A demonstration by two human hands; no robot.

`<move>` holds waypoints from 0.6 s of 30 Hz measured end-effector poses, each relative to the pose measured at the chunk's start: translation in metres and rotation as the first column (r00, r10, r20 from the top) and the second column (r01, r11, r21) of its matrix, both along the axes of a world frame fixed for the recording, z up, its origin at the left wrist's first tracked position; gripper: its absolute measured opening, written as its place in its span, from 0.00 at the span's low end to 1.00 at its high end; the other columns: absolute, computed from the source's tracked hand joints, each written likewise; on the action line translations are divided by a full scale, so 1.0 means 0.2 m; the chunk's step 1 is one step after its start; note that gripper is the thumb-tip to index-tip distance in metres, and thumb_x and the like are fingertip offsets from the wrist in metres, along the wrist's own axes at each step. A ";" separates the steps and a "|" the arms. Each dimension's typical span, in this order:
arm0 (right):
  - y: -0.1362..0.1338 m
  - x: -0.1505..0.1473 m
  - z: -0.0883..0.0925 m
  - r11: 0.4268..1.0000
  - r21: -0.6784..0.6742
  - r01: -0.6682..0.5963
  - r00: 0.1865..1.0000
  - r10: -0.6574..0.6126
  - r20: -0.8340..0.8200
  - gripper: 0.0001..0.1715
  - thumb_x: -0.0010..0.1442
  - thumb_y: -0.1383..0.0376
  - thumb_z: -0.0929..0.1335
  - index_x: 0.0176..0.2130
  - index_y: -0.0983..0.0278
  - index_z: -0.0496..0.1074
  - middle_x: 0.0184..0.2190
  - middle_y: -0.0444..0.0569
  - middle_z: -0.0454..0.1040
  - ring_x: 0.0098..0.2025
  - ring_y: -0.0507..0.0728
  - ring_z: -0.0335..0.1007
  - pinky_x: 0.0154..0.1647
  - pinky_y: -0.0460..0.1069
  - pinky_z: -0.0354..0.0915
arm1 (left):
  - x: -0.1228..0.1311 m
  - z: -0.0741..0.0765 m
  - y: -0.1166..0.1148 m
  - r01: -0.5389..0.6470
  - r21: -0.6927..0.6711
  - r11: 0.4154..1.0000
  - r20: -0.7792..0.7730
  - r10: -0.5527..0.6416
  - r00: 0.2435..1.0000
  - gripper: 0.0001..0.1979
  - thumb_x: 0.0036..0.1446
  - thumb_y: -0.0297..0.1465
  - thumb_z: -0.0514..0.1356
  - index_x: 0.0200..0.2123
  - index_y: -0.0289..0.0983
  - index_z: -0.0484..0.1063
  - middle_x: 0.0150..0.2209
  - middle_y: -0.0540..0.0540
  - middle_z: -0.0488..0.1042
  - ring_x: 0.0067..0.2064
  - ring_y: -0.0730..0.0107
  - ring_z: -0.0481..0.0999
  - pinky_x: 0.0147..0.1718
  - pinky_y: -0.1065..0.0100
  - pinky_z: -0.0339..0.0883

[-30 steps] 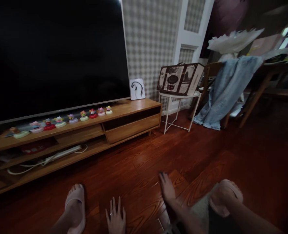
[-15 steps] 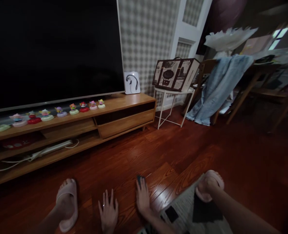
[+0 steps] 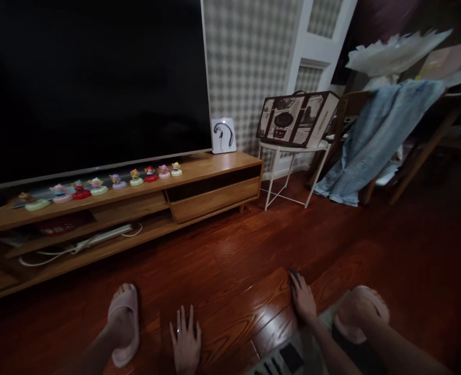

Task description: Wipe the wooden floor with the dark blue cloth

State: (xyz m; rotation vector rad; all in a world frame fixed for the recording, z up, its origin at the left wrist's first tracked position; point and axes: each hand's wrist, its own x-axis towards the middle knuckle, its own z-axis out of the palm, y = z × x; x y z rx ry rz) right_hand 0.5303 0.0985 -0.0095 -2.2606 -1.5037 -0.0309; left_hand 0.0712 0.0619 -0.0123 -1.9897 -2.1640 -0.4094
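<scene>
On the reddish-brown wood floor [image 3: 222,260], my left hand [image 3: 187,344] lies flat with its fingers spread and a ring on one finger; it holds nothing. To the right, my right hand [image 3: 304,298] reaches onto the floor with its fingers over a small dark object [image 3: 294,273]. Only the front tip of that object shows past the fingertips, so its kind cannot be made out. Beneath the right forearm is a grey mat [image 3: 310,346] with dark patches.
My feet in pink slippers [image 3: 131,336] flank the hands. Ahead stands a wooden TV cabinet [image 3: 215,203] with a row of small figurines [image 3: 136,181] and a white box [image 3: 223,136]. A patterned case [image 3: 289,120] rests on a white side table [image 3: 277,147]. Jeans [image 3: 386,135] drape over a chair.
My right hand has slid to the right across the floor, and the dark object has moved with it. My left hand stays flat. The view has shifted slightly left.
</scene>
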 end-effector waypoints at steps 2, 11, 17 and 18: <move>-0.06 0.05 -0.02 0.982 0.024 0.185 0.983 -0.185 -0.013 0.35 0.67 0.64 0.51 0.68 0.67 0.62 0.69 0.62 0.60 0.72 0.66 0.49 0.68 0.66 0.53 | 0.01 0.01 -0.01 -0.011 -0.004 1.000 0.006 0.011 1.000 0.28 0.65 0.35 0.44 0.66 0.43 0.62 0.71 0.41 0.58 0.72 0.57 0.56 0.71 0.44 0.41; -0.12 -1.13 -0.16 0.946 0.057 -0.319 0.945 0.322 -0.052 0.35 0.64 0.72 0.56 0.68 0.62 0.62 0.70 0.54 0.59 0.72 0.64 0.51 0.69 0.64 0.55 | 0.01 0.02 0.00 -0.034 -0.031 0.999 -0.018 0.033 0.999 0.28 0.65 0.36 0.43 0.66 0.43 0.62 0.70 0.42 0.60 0.71 0.58 0.58 0.71 0.45 0.42; -0.15 -1.38 -0.14 0.535 0.016 -0.845 0.535 0.845 -0.024 0.40 0.63 0.69 0.64 0.71 0.52 0.55 0.72 0.48 0.54 0.73 0.59 0.49 0.70 0.59 0.55 | 0.00 -0.01 0.01 -0.035 -0.028 0.999 -0.049 0.033 0.998 0.27 0.65 0.34 0.44 0.65 0.43 0.64 0.70 0.42 0.60 0.71 0.57 0.59 0.71 0.44 0.42; -0.11 -1.29 -0.10 0.460 -0.007 -0.888 0.459 0.887 -0.043 0.39 0.63 0.68 0.64 0.70 0.51 0.57 0.72 0.46 0.54 0.73 0.58 0.49 0.71 0.59 0.53 | 0.00 -0.02 0.01 -0.030 -0.027 0.999 -0.052 0.029 0.998 0.27 0.64 0.35 0.45 0.65 0.43 0.64 0.70 0.42 0.60 0.71 0.58 0.59 0.71 0.44 0.43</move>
